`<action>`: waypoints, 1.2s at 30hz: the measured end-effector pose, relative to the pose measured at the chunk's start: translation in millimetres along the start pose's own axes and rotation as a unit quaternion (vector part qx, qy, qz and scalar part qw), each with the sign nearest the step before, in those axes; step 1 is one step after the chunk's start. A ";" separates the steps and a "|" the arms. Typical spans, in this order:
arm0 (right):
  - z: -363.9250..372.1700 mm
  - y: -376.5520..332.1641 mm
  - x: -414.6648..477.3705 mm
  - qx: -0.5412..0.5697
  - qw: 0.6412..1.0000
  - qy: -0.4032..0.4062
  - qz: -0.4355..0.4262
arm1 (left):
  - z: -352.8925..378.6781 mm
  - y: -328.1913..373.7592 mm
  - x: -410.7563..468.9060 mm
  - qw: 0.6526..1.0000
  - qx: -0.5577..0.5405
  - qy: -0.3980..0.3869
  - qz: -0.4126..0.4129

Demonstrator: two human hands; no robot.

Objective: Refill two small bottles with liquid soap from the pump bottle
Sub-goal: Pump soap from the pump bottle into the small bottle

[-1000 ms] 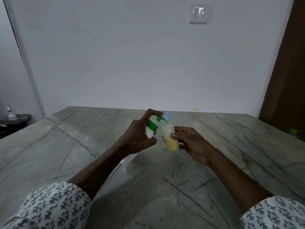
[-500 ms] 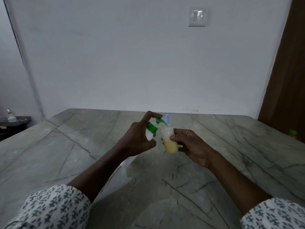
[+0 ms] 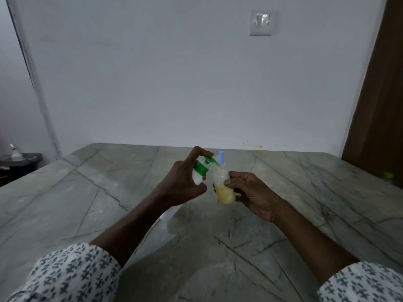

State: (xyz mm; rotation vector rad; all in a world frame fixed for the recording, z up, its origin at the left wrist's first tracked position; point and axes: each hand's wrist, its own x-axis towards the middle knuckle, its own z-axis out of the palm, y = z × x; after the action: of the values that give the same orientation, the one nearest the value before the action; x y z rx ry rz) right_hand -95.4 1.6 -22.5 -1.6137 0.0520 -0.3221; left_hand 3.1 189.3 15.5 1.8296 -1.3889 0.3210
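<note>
My left hand [image 3: 182, 182] grips a white pump bottle [image 3: 197, 176] with a green collar and pump head, tilted to the right; my forefinger lies on top of the pump. The green spout points into the mouth of a small clear bottle [image 3: 224, 188], about half full of yellow soap. My right hand [image 3: 250, 192] holds that small bottle by its side, above the marble table [image 3: 109, 192]. Just behind the two bottles stands a small bottle with a light blue cap [image 3: 221, 157], mostly hidden. The pump bottle's white base shows below my left wrist.
The grey veined table reaches to the white wall, where a switch plate [image 3: 260, 22] hangs. A brown door [image 3: 379, 105] is at the right, with a small green object [image 3: 387, 175] near the table's right edge. A dark side shelf [image 3: 19, 159] holds a white bottle at far left.
Both hands and the two bottles stay together almost in place, drifting slightly. The soap level in the small bottle looks much the same.
</note>
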 end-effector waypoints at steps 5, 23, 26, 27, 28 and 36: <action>-0.7 -0.6 -0.7 0.005 1.000 0.012 -0.010 | 0.3 -0.7 -0.7 1.000 -0.001 -0.006 0.003; 2.8 -7.4 -6.6 0.009 0.999 0.007 -0.032 | -1.3 0.3 -1.1 1.000 -0.005 -0.011 0.006; 3.4 -7.5 -6.8 0.011 0.999 0.006 -0.032 | -0.9 -0.6 -0.3 1.000 -0.001 -0.011 0.006; 3.5 -7.3 -6.7 0.012 0.999 0.006 -0.032 | -0.5 -0.7 0.0 1.000 0.001 -0.009 0.007; 3.6 -7.3 -6.8 0.013 0.999 0.006 -0.033 | -0.2 -0.4 0.1 1.000 0.002 -0.007 0.008; 5.4 -7.3 -7.7 0.001 0.999 0.003 -0.036 | 0.0 0.3 -0.6 1.000 0.008 0.001 0.004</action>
State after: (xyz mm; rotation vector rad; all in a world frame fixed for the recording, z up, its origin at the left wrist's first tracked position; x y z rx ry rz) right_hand -102.7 9.2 -16.8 -1.6148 -0.0011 -0.3819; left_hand 2.6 189.7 15.3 1.8373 -1.3962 0.3397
